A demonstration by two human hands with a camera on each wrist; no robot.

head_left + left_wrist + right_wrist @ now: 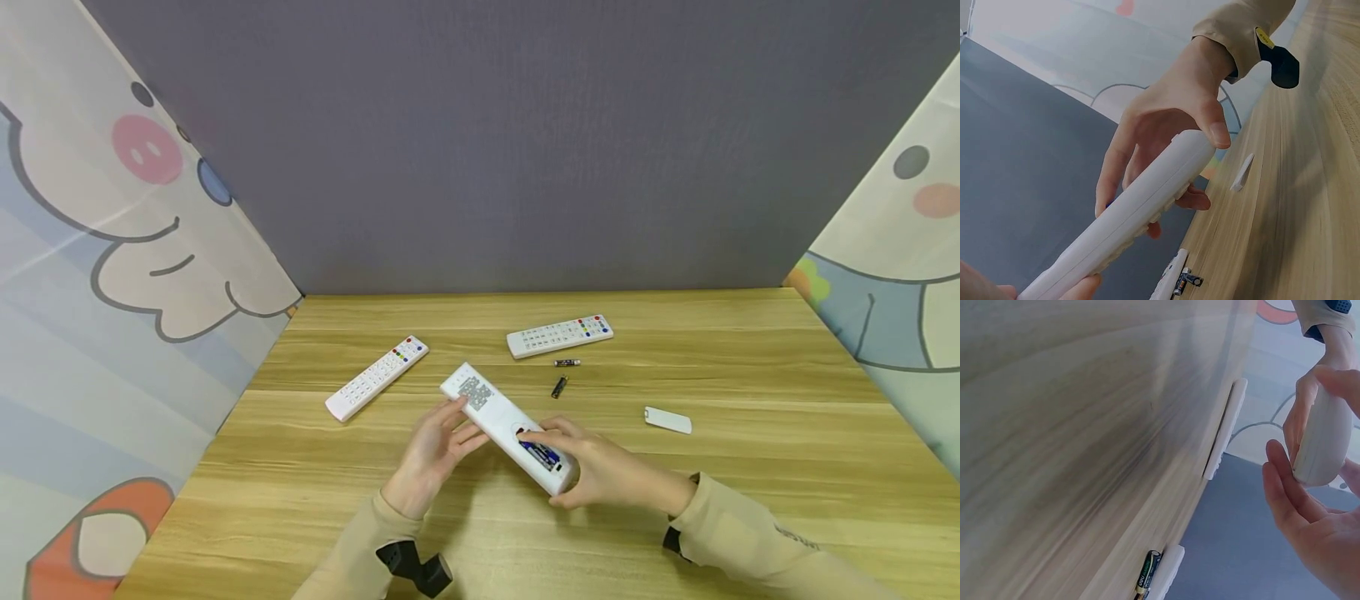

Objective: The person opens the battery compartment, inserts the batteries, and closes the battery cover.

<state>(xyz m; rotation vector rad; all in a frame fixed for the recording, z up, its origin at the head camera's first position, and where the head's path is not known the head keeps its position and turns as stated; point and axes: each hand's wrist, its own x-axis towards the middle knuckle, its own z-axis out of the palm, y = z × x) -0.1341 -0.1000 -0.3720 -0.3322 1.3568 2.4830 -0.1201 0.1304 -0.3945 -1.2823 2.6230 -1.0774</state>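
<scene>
A white remote control [504,425] is held back side up above the table, its battery compartment uncovered. Blue-and-silver batteries [542,454] lie inside that compartment. My left hand [435,458] holds the remote's far-left half, thumb on the back near a grey label [476,392]. The near-right end is in the grip of my right hand [600,467], with one finger over the compartment's edge. In the left wrist view the remote [1141,194] is seen from its side, buttons facing away from the compartment. The right wrist view shows its rounded end [1325,440] between the fingers.
A white battery cover [667,420] lies on the wooden table to the right. Two loose dark batteries [567,362] [559,387] lie beyond the hands, near a second remote [558,336]. Another remote [377,379] rests at left. A grey panel [540,167] stands behind the table.
</scene>
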